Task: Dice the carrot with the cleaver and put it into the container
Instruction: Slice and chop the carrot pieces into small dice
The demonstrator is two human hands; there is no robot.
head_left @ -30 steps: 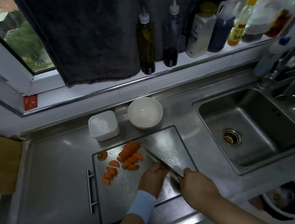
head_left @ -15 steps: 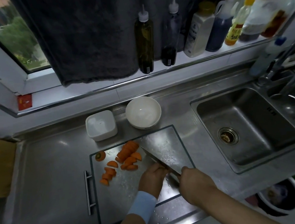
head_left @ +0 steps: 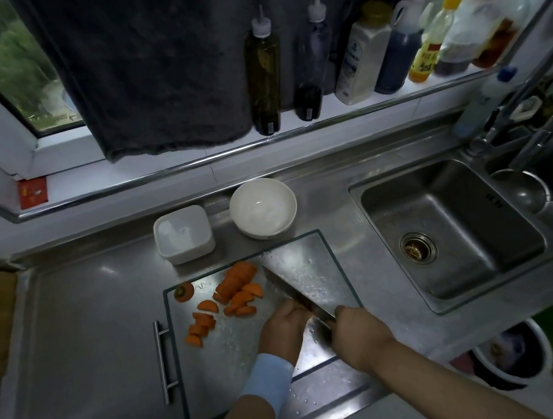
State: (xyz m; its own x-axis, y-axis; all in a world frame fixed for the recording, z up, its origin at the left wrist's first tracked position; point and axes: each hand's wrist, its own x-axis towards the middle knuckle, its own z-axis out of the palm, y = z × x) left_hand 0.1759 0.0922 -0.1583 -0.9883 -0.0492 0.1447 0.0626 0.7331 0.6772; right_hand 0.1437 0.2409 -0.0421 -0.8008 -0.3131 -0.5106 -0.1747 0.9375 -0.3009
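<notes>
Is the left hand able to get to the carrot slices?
Probably yes: the carrot slices lie on the cutting board just ahead of the left hand, with the cleaver off to their right, not between.

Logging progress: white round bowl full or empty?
Empty: white round bowl shows a bare interior; orange carrot pieces lie on the steel cutting board.

Orange half-moon carrot slices (head_left: 237,287) lay just left of the wet steel cleaver (head_left: 305,275); the white square container (head_left: 183,235) stood farther back-left.
</notes>
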